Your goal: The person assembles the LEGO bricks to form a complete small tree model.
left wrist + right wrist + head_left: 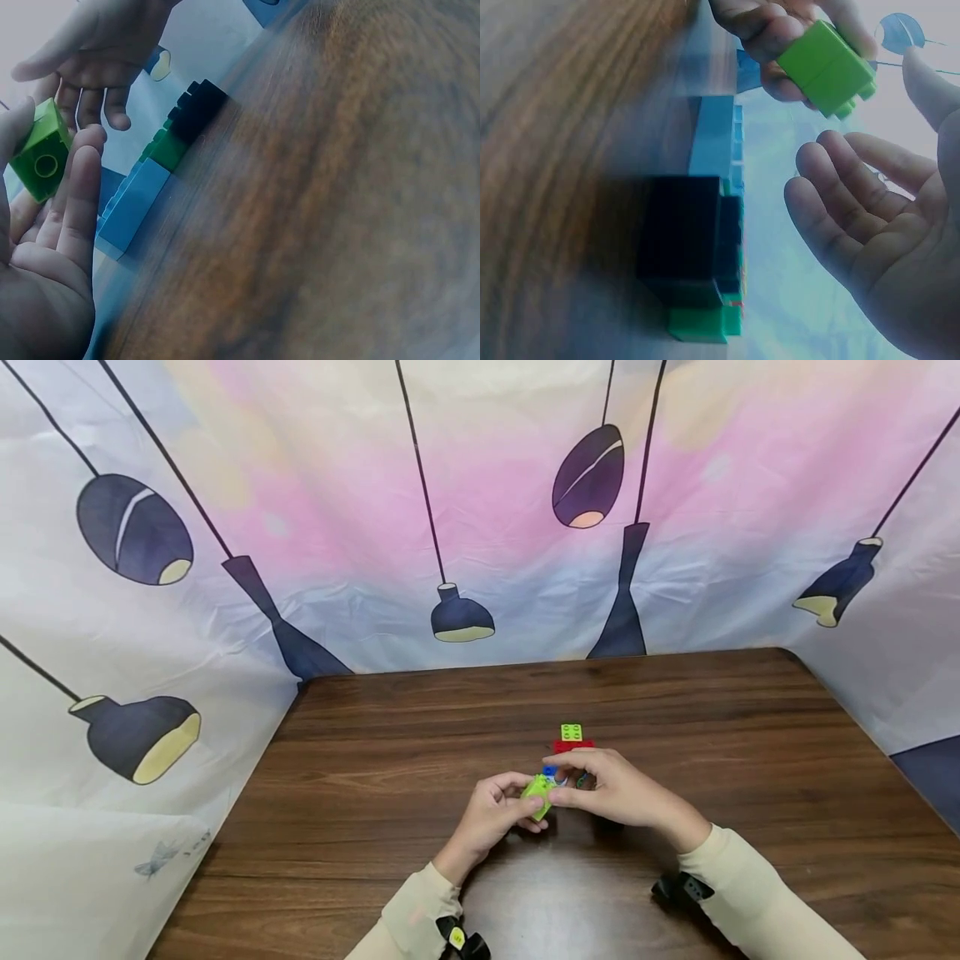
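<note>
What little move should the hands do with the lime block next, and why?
Perhaps the left hand should lower the lime block toward the blue block: it pinches the lime one above the table, while the blue one sits there bumps up.

Lime-green block [826, 69]: seam across one side, studs on one end, round ring on another face | tilted, clear above the table [375, 760] | you pinch it in your left hand [491, 812], your right hand [618, 789] just beside it
</note>
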The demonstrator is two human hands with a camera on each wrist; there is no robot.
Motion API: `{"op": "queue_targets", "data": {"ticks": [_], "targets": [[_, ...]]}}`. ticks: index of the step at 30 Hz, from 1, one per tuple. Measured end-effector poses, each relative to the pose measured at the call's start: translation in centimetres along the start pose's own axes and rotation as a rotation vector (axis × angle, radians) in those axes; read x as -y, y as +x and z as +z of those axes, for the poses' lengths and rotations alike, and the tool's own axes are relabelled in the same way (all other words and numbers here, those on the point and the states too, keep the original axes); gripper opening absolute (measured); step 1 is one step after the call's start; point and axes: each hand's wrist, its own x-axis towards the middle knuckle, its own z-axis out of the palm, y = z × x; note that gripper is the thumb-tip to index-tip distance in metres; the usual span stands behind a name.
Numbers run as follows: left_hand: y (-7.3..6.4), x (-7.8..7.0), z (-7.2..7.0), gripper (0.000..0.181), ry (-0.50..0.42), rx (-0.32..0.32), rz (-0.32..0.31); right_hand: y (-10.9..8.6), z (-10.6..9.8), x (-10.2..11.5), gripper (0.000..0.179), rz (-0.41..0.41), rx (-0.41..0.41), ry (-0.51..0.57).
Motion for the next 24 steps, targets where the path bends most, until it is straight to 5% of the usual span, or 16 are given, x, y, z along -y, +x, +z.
{"op": "queue_targets", "data": {"ticks": [24], "targets": [[-0.1, -0.3, 0.2, 0.035, -0.037, -0.056, -0.023, -1.4, -2.9, 0.3, 0.076, 0.05, -0.041, -0.211]]}}
